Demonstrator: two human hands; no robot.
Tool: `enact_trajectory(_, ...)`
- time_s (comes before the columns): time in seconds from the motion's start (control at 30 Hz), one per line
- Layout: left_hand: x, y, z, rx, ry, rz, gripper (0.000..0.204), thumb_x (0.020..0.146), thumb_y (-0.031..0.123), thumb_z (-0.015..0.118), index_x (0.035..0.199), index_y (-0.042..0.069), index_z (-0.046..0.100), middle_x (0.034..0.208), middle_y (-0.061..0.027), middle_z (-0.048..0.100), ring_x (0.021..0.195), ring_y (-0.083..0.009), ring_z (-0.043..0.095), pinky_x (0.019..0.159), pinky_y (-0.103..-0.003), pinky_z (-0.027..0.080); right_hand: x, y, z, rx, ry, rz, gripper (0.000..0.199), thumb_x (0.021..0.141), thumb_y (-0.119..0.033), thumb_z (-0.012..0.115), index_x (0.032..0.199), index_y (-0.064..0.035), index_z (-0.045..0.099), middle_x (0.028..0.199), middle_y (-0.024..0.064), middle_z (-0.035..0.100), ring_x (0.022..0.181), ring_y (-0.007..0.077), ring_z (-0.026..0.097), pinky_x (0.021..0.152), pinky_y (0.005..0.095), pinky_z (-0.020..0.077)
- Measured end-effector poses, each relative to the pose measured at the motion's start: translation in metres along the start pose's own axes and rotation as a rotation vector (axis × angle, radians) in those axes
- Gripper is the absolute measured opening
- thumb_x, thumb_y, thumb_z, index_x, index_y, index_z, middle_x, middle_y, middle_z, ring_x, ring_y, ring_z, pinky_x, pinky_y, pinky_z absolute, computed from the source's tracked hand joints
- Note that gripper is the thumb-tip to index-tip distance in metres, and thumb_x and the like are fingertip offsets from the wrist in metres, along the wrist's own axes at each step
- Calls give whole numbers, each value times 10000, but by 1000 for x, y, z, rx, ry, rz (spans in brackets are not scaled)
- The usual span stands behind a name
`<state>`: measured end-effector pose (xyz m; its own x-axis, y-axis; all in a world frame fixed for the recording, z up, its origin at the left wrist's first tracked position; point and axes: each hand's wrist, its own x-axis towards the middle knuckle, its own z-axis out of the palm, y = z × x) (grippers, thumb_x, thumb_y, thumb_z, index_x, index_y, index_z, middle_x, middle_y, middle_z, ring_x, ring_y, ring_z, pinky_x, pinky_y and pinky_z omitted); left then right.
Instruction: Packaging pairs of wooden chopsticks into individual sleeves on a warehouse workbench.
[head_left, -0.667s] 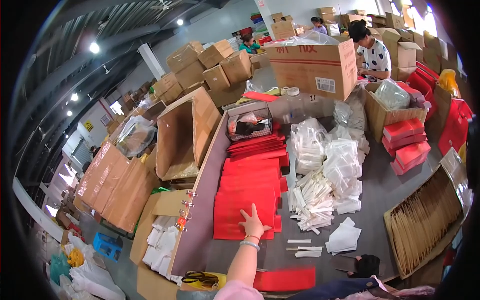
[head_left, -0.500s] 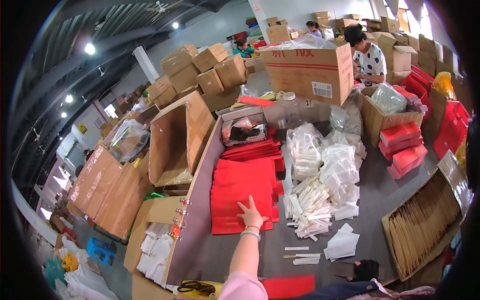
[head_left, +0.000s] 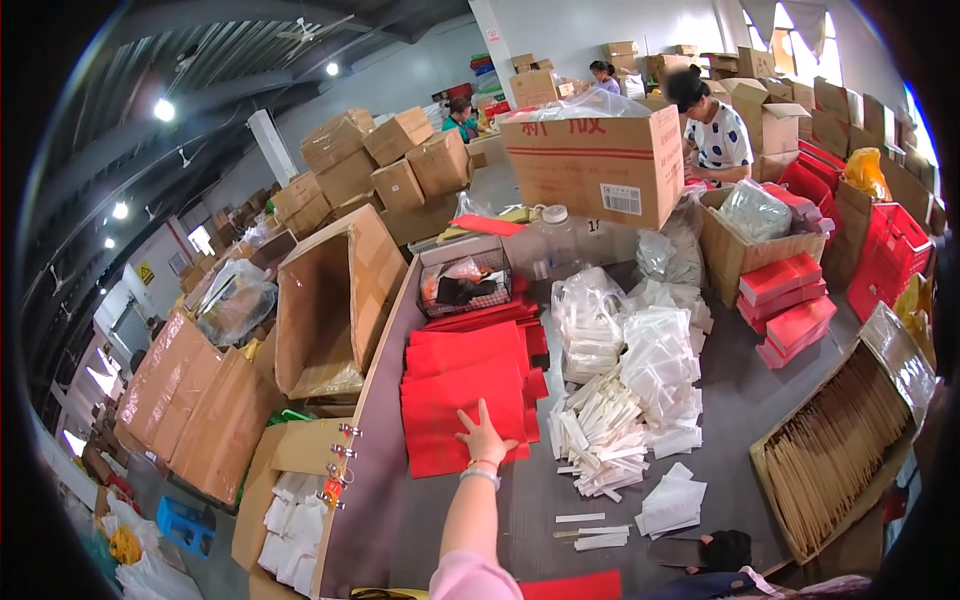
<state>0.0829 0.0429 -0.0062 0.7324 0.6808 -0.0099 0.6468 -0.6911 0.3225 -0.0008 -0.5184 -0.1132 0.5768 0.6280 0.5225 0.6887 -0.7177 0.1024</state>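
Left hand: the left hand (head_left: 484,438) lay flat on the stack of red paper sheets (head_left: 462,402), its fingers (head_left: 484,411) spread apart and pressing down, clamped on nothing; a pale band sat at the wrist and a pink sleeve lower down.
Right hand: it was not in view.
Red paper sheets: bright red, flat and rectangular, piled in overlapping layers on the grey surface (head_left: 745,400); the pile ran from under the fingers away toward the wire basket (head_left: 463,283). I could not count the single sheets; at least three offset layers showed.
Wire basket: one, beyond the fingertips at the far end of the red pile, with dark and orange things inside.
White packets: a heap of white packets (head_left: 640,375) lay to the right of the fingers, some in clear bags; too many to count.
White strips: a fan of white strips (head_left: 600,440) lay just right of the fingers, and about three more loose ones lay nearer the person.
Open carton: one large open carton (head_left: 330,300) stood on its side to the left of the fingers.
Tray of brown sticks: one tray of brown sticks (head_left: 840,440) sat far to the right of the fingers at the edge of the surface.
Red boxes: a stack of about four red boxes (head_left: 790,310) stood well right of and beyond the fingers.
Other people: three people worked among cartons far beyond the fingertips; the nearest person (head_left: 715,125) wore a spotted top.
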Motion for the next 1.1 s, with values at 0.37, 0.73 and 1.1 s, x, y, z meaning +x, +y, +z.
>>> enact_trajectory(0.37, -221, 32, -29, -320, -297, 1077, 654, 693, 152, 749, 1305, 119, 522, 1148, -153, 580, 1103, -338, 555, 951, -431, 471, 26, -11, -55, 65, -379, 136, 542, 672, -433, 709, 1156, -197, 654, 1057, 57, 629, 942, 258, 591, 773, 418, 448)
enact_trajectory(0.73, -323, 15, 26, 98, -284, 1051, 287, 734, 311, 606, 1009, 362, 668, 1291, -12, 497, 1140, -280, 488, 835, -468, 482, 65, -1, -72, 94, -576, 222, 663, 604, -579, 727, 1121, -170, 656, 1056, 84, 604, 1007, 279, 555, 808, 442, 419)
enact_trajectory(1.1, -316, 34, -6, 169, -575, 937, 661, 659, 194, 762, 1270, 236, 512, 1252, -141, 480, 1118, -376, 501, 889, -507, 444, 19, 11, -52, 276, -512, 168, 661, 574, -615, 753, 1032, -151, 650, 990, 104, 581, 962, 323, 533, 803, 473, 405)
